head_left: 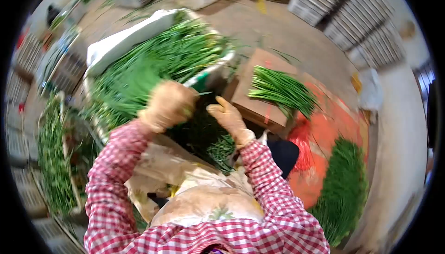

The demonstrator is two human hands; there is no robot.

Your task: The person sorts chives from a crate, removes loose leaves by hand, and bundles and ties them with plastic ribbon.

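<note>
My left hand point(170, 103), in a tan glove and smeared by motion, is closed around a bunch of green chives point(134, 80) over the crate's near edge. A white crate point(218, 68) beneath it is heaped with long chives point(185, 45). To the right, my right hand point(228, 118), gloved alike, has fingers apart and nothing visible in it. Beyond that hand, a neat bundle of chives point(280, 89) lies on a brown cardboard box point(252, 94).
Red plastic strands point(302, 147) lie on an orange sheet point(320, 173) at right, beside a large pile of greens point(343, 189). Another crate of greens point(55, 156) stands at left. Stacked white crates point(343, 8) line the back right. Cut leaves point(222, 152) lie below my hands.
</note>
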